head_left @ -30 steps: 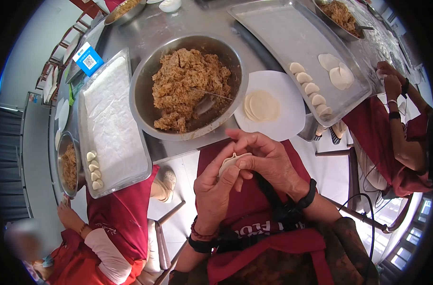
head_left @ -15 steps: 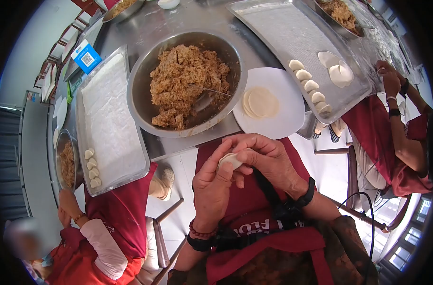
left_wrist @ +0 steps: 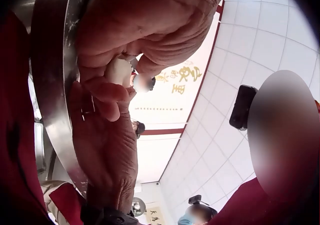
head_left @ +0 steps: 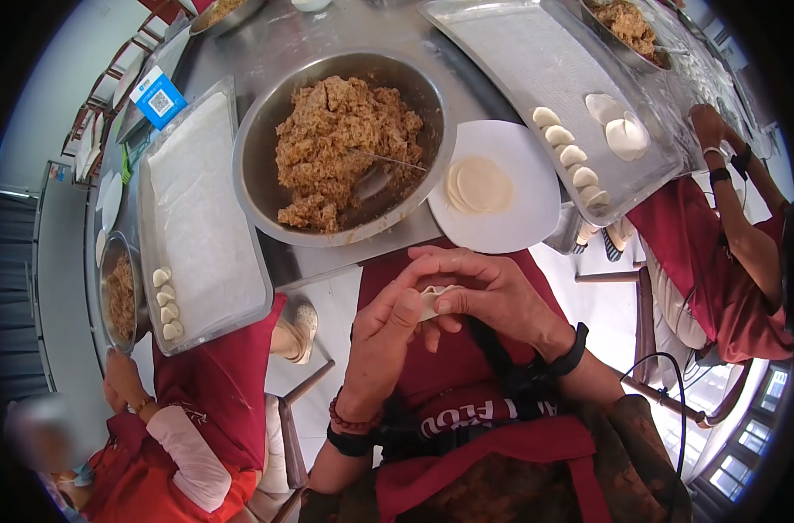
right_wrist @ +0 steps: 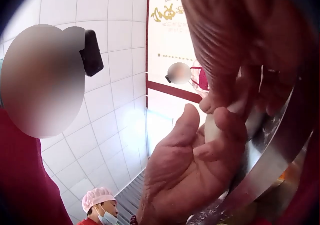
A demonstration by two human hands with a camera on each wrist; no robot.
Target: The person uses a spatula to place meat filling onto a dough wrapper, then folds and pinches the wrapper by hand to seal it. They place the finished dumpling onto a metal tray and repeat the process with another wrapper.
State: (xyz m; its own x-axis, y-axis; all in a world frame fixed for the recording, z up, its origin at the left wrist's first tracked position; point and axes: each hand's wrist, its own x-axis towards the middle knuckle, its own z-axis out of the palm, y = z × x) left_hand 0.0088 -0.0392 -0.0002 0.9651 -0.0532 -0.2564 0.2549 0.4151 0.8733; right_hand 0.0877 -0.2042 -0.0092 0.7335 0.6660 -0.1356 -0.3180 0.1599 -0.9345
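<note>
A folded white dumpling (head_left: 430,302) is held between both hands, over the lap and in front of the table edge. Its upper edge looks wavy. My left hand (head_left: 373,336) grips its left end, thumb along the near side. On the right, the thumb of my right hand (head_left: 506,301) presses the edge against curled fingers. The index fingers of both hands arch together beyond it. Fingers cover much of the dumpling (left_wrist: 119,72) in the left wrist view. In the right wrist view, only a pale strip of the dumpling (right_wrist: 214,127) shows among the fingers.
A steel bowl (head_left: 256,187) of brown filling stands ahead, beside a white plate (head_left: 536,187) with stacked round wrappers (head_left: 480,185). Metal trays flank them: the left tray (head_left: 205,209) and right tray (head_left: 502,52) hold rows of dumplings. Other people sit at both sides.
My fingers have shifted along the dumpling, and its edge now shows more ripples. The arched index fingers stand wider from it. Both hands moved slightly down from where they were a second ago.
</note>
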